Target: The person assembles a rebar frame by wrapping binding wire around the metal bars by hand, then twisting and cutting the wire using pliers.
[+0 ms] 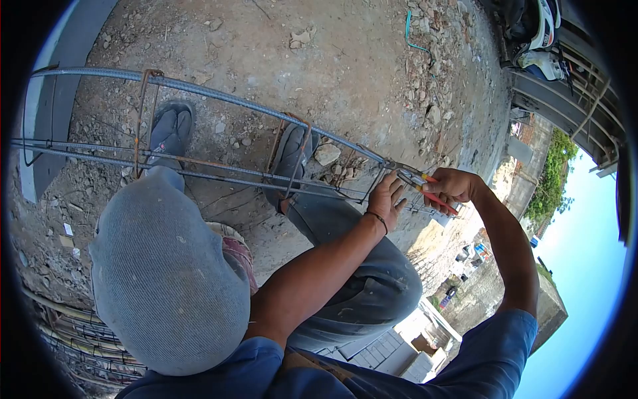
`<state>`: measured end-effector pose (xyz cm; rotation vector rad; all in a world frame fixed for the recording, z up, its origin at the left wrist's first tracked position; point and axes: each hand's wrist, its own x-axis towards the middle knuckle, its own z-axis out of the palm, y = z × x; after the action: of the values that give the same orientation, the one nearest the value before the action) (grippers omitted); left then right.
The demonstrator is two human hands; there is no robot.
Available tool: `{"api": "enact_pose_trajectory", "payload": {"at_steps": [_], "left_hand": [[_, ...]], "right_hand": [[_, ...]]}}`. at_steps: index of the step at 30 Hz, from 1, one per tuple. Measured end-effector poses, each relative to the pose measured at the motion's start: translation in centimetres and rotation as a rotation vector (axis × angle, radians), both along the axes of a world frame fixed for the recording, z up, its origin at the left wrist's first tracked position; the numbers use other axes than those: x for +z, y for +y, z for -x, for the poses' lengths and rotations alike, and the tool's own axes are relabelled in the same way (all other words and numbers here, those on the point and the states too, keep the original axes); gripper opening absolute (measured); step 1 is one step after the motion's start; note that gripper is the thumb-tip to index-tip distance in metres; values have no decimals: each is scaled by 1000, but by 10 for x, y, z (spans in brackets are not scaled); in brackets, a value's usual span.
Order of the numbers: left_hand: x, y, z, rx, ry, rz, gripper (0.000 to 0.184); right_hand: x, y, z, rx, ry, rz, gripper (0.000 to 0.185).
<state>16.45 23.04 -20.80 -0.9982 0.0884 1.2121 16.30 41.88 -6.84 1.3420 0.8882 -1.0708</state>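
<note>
My right hand (454, 186) is closed around red-handled pliers (435, 188). The jaws of the pliers meet the end corner of a long rebar cage (259, 110), where a stirrup (373, 185) crosses the upper bar. My left hand (384, 203), with a dark band on its wrist, is beside that same corner. Its fingers are apart and partly curled, close to the stirrup and lower bar. Any tie wire at the joint is too small to make out. Rusty stirrups (141, 120) join the bars farther left.
The cage spans across my two shoes (171, 130) and in front of my bent knees (169, 266). A grey beam (70, 73) lies under its left end. Rubble (425, 73) covers the ground, more rebar (86, 339) lies lower left, and a motorcycle (541, 40) stands upper right.
</note>
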Motion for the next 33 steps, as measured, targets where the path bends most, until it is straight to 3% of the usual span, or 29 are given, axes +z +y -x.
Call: {"api": "enact_pose_trajectory", "payload": {"at_steps": [1,2,5,6,7,9,11,13,15,17,19,21,23,27,28,30,33], "left_hand": [[2,2,6,-37,20,2,79],[2,4,13,-71,35,10,80],[0,6,12,11,91,-59,75],[2,8,11,48,123,-59,52],[0,10,9,47,129,-60,52],[-2,10,3,-32,456,-113,32],[9,9,9,59,528,-51,25],[13,4,27,-163,1048,-129,28],[8,5,29,-165,1273,-127,29],[15,4,53,-235,1359,-130,25],[11,10,64,-89,1424,-9,26],[15,16,95,-44,1403,-45,22],[44,15,142,-35,1411,-109,17],[123,-2,234,16,1677,-314,19],[147,-12,251,69,1685,-350,20],[188,-33,278,119,1739,-407,21],[224,-84,313,60,1877,-454,24]], "right_hand": [[-3,7,-21,-264,87,130,53],[-5,1,-32,-410,160,96,52],[-9,-28,-41,-664,269,-73,45],[-6,-36,-43,-677,321,-116,43],[-4,-47,-45,-688,374,-155,41],[1,-67,-50,-824,540,-179,38],[9,-92,-54,-834,642,-294,39],[16,-125,-46,-851,694,-463,39],[28,-161,-36,-808,768,-633,45],[41,-185,-57,-769,805,-647,53],[44,-211,-87,-736,983,-625,58],[55,-226,-102,-711,1036,-671,60],[91,-235,-86,-565,1133,-768,59],[128,-246,-55,-808,1156,-980,39],[124,-247,-47,-835,1197,-994,39],[109,-245,-31,-817,975,-1303,31],[3,-231,-20,-364,669,-1625,33]]}}
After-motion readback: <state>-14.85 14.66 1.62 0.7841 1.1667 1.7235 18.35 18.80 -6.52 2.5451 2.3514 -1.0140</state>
